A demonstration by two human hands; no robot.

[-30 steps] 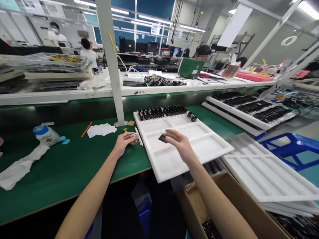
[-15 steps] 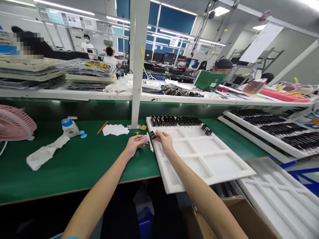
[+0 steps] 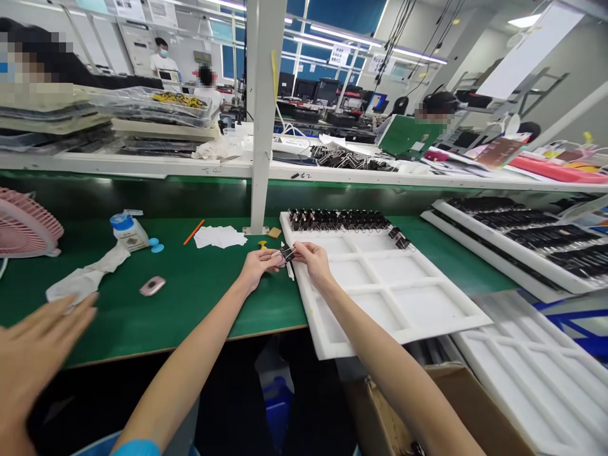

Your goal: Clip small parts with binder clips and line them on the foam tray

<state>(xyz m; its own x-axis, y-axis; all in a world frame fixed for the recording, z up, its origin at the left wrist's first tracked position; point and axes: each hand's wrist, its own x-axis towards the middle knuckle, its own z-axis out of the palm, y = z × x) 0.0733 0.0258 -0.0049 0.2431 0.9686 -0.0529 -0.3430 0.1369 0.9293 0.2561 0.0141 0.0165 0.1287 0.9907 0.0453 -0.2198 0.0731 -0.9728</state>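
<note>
My left hand (image 3: 259, 268) is closed around a small pale pink device, mostly hidden by the fingers and a black binder clip (image 3: 287, 253). Pinched in my right hand (image 3: 311, 258) is that clip, by its wire handles; it meets the device, though I cannot tell whether its jaws grip it. Both hands are over the left edge of a white foam tray (image 3: 399, 341). Black binder clips (image 3: 339, 220) line the tray's back row, with a few more (image 3: 399, 237) at its right. Another pink device (image 3: 152, 286) lies on the green table.
Another person's open hand (image 3: 45, 345) reaches in at the left. A white bottle (image 3: 130, 233) with a blue cap, tissue (image 3: 88, 275), white papers (image 3: 220, 237) and a pink fan (image 3: 28, 223) are on the table. Filled trays (image 3: 513, 253) are stacked at right, above a cardboard box (image 3: 456, 405).
My right hand has brought the binder clip left against the device in my left hand. Another person's hand has appeared at left, and a second pink device now lies on the table.
</note>
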